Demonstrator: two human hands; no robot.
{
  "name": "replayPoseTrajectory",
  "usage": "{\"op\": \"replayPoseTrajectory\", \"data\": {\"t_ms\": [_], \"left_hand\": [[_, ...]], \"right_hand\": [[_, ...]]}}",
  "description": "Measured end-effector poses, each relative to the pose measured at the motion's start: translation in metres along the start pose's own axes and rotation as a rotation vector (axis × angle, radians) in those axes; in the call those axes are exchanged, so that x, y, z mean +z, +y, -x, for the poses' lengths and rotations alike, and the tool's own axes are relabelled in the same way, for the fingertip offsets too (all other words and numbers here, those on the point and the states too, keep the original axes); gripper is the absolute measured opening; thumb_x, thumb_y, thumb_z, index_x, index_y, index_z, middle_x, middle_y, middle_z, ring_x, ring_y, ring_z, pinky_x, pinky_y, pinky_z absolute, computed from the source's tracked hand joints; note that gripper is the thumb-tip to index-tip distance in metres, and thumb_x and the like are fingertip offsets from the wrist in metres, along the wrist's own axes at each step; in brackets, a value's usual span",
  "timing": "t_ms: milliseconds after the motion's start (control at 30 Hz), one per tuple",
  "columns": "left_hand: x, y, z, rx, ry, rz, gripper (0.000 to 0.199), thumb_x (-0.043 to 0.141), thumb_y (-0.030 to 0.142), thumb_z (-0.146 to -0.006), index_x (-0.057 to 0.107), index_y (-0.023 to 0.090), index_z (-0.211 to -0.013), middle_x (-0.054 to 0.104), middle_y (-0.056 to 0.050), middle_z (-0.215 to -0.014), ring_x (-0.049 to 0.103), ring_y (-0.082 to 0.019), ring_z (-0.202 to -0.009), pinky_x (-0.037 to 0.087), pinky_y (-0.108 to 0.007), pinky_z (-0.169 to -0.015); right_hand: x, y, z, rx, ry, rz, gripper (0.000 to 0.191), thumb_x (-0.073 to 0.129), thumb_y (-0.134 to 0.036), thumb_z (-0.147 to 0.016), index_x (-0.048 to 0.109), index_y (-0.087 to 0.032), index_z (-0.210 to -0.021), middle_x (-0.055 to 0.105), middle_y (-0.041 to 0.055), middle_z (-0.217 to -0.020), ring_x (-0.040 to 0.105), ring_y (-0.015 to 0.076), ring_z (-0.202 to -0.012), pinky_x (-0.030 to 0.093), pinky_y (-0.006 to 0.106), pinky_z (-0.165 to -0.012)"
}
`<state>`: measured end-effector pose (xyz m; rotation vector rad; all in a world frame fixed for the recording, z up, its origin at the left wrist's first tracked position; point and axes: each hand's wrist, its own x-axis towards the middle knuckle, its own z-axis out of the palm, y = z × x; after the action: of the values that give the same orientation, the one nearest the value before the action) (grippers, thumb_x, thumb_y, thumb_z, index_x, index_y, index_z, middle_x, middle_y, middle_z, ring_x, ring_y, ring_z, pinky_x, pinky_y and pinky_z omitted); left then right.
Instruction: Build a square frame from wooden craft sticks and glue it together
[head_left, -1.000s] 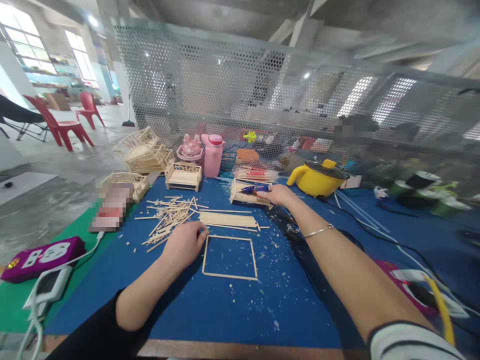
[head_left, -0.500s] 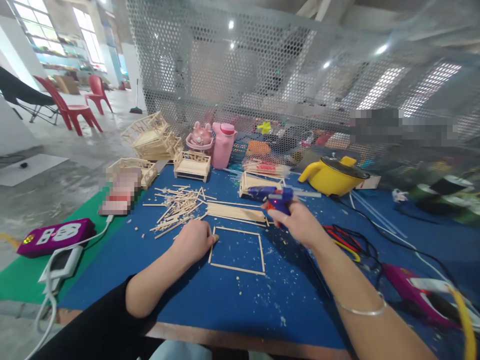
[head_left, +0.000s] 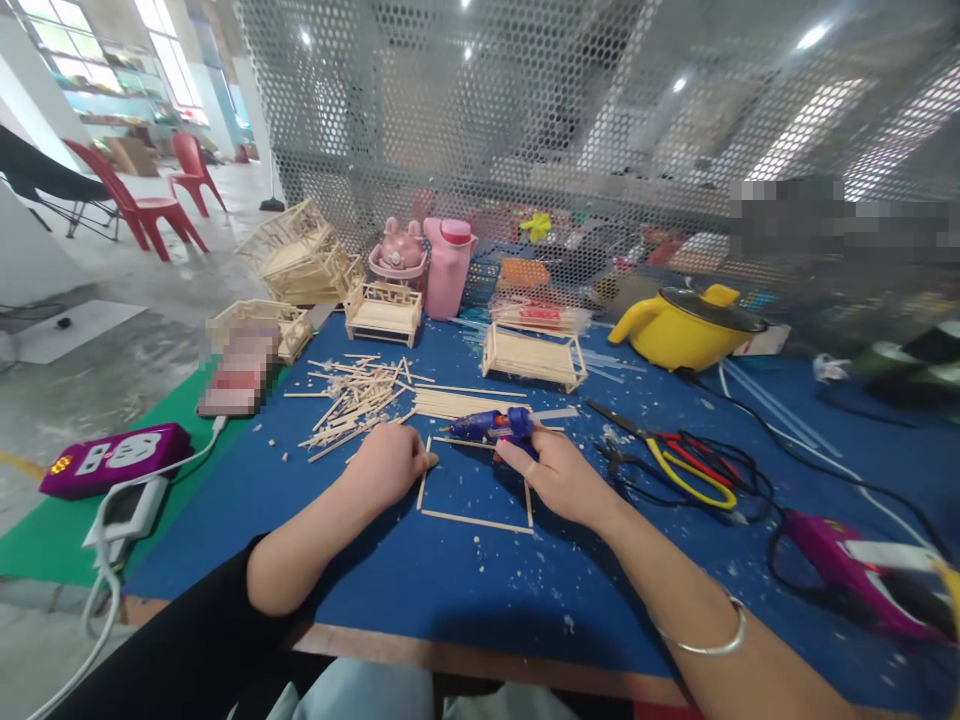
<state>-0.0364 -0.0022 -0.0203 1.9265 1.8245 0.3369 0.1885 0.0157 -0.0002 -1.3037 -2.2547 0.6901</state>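
Observation:
A rectangular frame of thin wooden sticks [head_left: 476, 522] lies flat on the blue tabletop. My left hand [head_left: 390, 462] is closed at the frame's upper left corner, its fingertips on the left stick. Wrapped round a blue hot glue gun [head_left: 487, 425], my right hand [head_left: 559, 470] is over the frame's upper right part, and the nozzle points left toward the upper left corner. A bundle of straight sticks [head_left: 442, 403] lies just behind the frame. Loose short sticks [head_left: 360, 400] are piled behind my left hand.
Small wooden beds [head_left: 384, 315] [head_left: 532, 360] stand at the back by a pink jug [head_left: 448, 270]. Scissors [head_left: 675, 470], pliers [head_left: 616, 457] and cables lie right, below a yellow pot [head_left: 686, 330]. A phone [head_left: 244, 370] and a purple power strip [head_left: 116, 460] are left.
My right hand has moved left and down with the glue gun, bringing the nozzle near the frame's upper left corner. My left hand stays at that corner. The view has shifted slightly.

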Motion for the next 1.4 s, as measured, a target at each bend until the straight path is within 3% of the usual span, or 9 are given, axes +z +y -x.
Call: {"op": "replayPoseTrajectory", "data": {"t_ms": [333, 1400], "left_hand": [[0.001, -0.001, -0.001, 0.04, 0.021, 0.014, 0.027, 0.054, 0.038, -0.077, 0.065, 0.018, -0.062, 0.064, -0.005, -0.056, 0.057, -0.016, -0.055, 0.039, -0.025, -0.055], [-0.002, 0.002, 0.001, 0.022, 0.021, 0.004, 0.025, 0.057, 0.036, -0.076, 0.063, 0.017, -0.062, 0.061, -0.003, -0.054, 0.053, -0.013, -0.051, 0.037, -0.023, -0.053]], "right_hand": [[0.006, -0.007, -0.006, -0.006, -0.033, 0.041, 0.035, 0.043, -0.043, -0.088, 0.059, -0.021, -0.111, 0.063, 0.0077, -0.115, 0.058, 0.026, -0.106, 0.044, 0.04, -0.092], [0.007, -0.013, -0.005, -0.002, -0.053, 0.141, 0.042, 0.041, -0.044, -0.089, 0.058, -0.017, -0.116, 0.063, 0.0104, -0.114, 0.057, 0.0257, -0.106, 0.044, 0.037, -0.091]]}}
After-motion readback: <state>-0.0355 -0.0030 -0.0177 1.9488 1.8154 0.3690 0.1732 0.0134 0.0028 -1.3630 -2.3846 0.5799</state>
